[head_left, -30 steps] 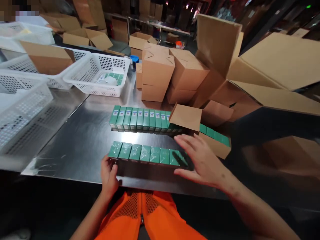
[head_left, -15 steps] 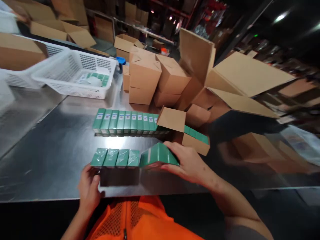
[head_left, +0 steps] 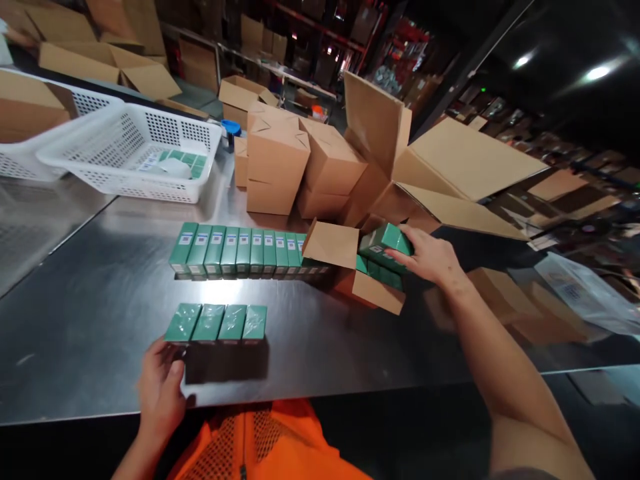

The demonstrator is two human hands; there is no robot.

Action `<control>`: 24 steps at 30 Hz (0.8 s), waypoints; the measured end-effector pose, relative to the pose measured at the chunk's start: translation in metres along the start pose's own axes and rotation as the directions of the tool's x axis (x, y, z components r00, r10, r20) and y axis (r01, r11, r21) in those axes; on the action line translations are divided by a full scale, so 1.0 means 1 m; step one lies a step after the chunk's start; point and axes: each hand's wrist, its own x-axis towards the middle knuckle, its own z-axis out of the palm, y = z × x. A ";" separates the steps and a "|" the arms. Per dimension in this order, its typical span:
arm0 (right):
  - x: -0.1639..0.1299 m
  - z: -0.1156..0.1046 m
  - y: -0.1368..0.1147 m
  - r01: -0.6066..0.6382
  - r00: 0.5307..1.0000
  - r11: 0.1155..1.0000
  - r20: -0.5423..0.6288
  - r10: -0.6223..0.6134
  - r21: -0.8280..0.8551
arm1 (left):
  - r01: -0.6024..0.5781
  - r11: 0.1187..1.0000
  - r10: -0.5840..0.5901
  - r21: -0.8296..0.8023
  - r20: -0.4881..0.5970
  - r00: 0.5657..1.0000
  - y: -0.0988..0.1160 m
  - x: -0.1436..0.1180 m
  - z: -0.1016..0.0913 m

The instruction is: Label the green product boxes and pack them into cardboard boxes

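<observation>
My right hand (head_left: 427, 257) grips a small stack of green boxes (head_left: 387, 240), holding it tilted over an open cardboard carton (head_left: 377, 291). More green boxes show inside that carton, and one of its flaps (head_left: 330, 245) stands out to the left. My left hand (head_left: 163, 387) is at the left end of a short row of several green, film-wrapped boxes (head_left: 220, 323). Its fingertips are close to the end box, partly hidden, with the thumb apart. Behind lies a longer row of green boxes (head_left: 243, 250) with white-and-blue labels, its right end hidden by the flap.
Closed brown cartons (head_left: 278, 160) stand behind the long row. A large open carton (head_left: 440, 173) is at the back right. A white basket (head_left: 175, 192) with green boxes inside sits at the back left. A clear plastic bag (head_left: 585, 290) lies on the metal table (head_left: 320, 360) at right.
My right hand has carried its green boxes away from the short row, up and right, to over the open carton. My left hand has stayed by the row's left end.
</observation>
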 end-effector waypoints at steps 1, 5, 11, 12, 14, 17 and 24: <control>0.006 0.006 0.004 0.015 0.999 0.999 0.029 -0.017 0.046 | 0.007 1.000 -0.007 0.006 -0.003 1.000 -0.002 0.000 0.000; 0.022 0.030 0.012 0.073 0.992 0.954 0.074 -0.098 0.290 | 0.041 0.999 -0.041 -0.009 0.010 0.999 -0.013 -0.001 -0.001; 0.024 0.077 0.001 0.124 0.947 0.914 0.227 -0.225 0.387 | 0.047 0.999 -0.047 0.000 0.008 0.999 -0.022 0.001 -0.004; 0.024 0.080 0.001 0.124 0.942 0.915 0.245 -0.230 0.384 | 0.028 1.000 -0.028 -0.008 0.024 0.999 -0.020 0.002 -0.004; 0.021 0.077 -0.003 0.110 0.938 0.923 0.268 -0.219 0.370 | 0.013 0.999 -0.009 -0.042 0.106 0.994 -0.014 0.002 -0.003; 0.008 0.052 -0.027 0.106 0.978 0.934 0.136 -0.161 0.341 | 0.043 0.989 -0.002 -0.144 0.272 0.962 0.002 -0.008 0.006; -0.061 0.000 -0.158 0.512 0.848 0.707 -0.159 -0.505 0.489 | -0.010 0.946 0.162 -0.323 0.447 0.880 0.027 -0.043 0.055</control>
